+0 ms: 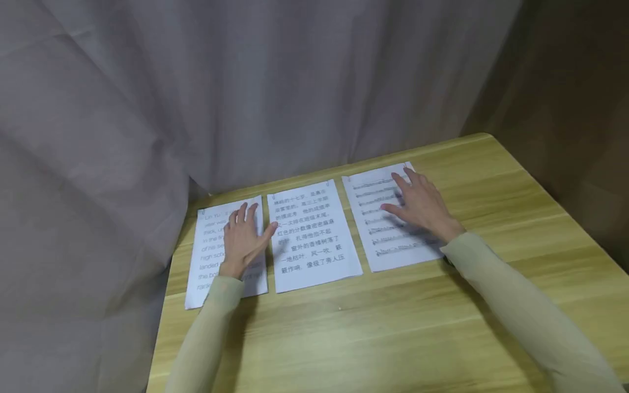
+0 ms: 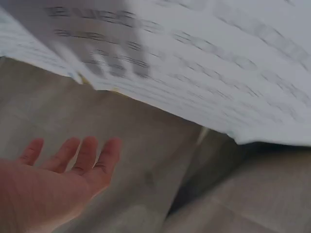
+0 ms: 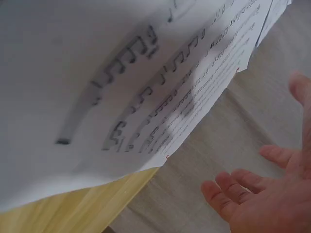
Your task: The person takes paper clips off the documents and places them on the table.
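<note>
Three printed paper stacks lie in a row on the wooden table. On the left is a sheet of English text [image 1: 208, 256], partly covered in the head view by my left hand [image 1: 241, 240]. That hand hovers over it with fingers spread and nothing held. Chinese text [image 1: 309, 234] fills the middle sheet, close beside my left thumb. At the right lies a sheet of music [image 1: 373, 213], its staves running across the page. My right hand [image 1: 420, 202] is above its right side, fingers spread, holding nothing. Both hands cast shadows on the pages in the wrist views.
Small clips show at the top corners of the papers. The wooden table [image 1: 393, 327] extends in front of the sheets and to their right. A grey curtain [image 1: 295, 93] hangs right behind the table's back edge and along the left.
</note>
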`<state>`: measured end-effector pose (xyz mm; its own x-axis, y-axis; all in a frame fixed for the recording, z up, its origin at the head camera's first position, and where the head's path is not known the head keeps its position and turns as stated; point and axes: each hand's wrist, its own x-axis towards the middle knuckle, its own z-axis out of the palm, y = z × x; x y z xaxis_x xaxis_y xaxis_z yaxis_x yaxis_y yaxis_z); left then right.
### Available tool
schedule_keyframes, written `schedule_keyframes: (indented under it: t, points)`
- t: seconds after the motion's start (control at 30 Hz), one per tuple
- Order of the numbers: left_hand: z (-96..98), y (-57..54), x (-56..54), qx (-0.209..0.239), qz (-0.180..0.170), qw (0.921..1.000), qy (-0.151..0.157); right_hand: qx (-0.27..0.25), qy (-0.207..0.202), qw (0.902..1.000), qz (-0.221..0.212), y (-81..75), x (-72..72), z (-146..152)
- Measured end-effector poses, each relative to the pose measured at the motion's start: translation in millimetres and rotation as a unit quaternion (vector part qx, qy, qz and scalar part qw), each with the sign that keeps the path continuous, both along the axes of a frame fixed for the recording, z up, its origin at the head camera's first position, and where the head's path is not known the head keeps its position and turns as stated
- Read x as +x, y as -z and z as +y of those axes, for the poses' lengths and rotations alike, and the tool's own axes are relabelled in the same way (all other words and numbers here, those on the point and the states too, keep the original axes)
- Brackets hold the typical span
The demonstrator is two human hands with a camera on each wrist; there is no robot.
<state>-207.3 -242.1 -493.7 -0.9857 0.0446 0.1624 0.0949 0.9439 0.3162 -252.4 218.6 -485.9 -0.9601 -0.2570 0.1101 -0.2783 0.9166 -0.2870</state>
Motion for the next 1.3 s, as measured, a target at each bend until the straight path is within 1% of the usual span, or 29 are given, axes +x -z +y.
schedule_keyframes:
  t: [0.1,0.17,0.27,0.37,0.43,0.53,0.7,0.8,0.93,1.07,1.17,1.3]
  points:
    - [7.8,-3.2,2.7,0.052,0.002,0.9986,-0.012,-0.016,0.006,0.9998,0.002,-1.2,9.2,3]
    - [13.0,-4.7,5.3,0.076,-0.001,0.9969,-0.018,-0.032,0.015,0.9994,-0.004,-2.9,16.6,5]
    - [20.2,-5.6,11.9,0.096,-0.011,0.9952,-0.018,-0.052,0.029,0.9980,-0.023,-6.2,27.8,8]
    - [27.2,-4.6,18.8,0.111,-0.017,0.9937,-0.011,-0.061,0.044,0.9961,-0.045,-6.8,39.3,14]
    - [32.4,-4.0,22.9,0.130,-0.018,0.9913,-0.004,-0.066,0.051,0.9948,-0.058,-7.0,48.0,18]
    - [40.9,-3.4,28.6,0.164,-0.025,0.9861,0.005,-0.072,0.071,0.9917,-0.080,-5.6,61.5,26]
    - [55.3,-2.2,37.7,0.227,-0.047,0.9727,0.016,-0.080,0.113,0.9825,-0.125,-2.9,81.3,37]
    - [63.3,-1.1,41.8,0.252,-0.058,0.9658,0.022,-0.086,0.132,0.9781,-0.136,-1.0,89.9,41]
    - [71.3,1.9,45.7,0.269,-0.065,0.9605,0.022,-0.092,0.143,0.9749,-0.144,1.4,96.8,44]
    - [76.9,2.7,49.0,0.281,-0.066,0.9569,0.029,-0.091,0.135,0.9759,-0.146,3.6,98.1,45]
    - [80.0,2.3,51.7,0.275,-0.063,0.9587,0.032,-0.084,0.129,0.9767,-0.150,4.4,96.7,46]
    - [81.6,4.5,54.4,0.263,-0.060,0.9623,0.032,-0.081,0.128,0.9723,-0.178,2.9,93.7,46]
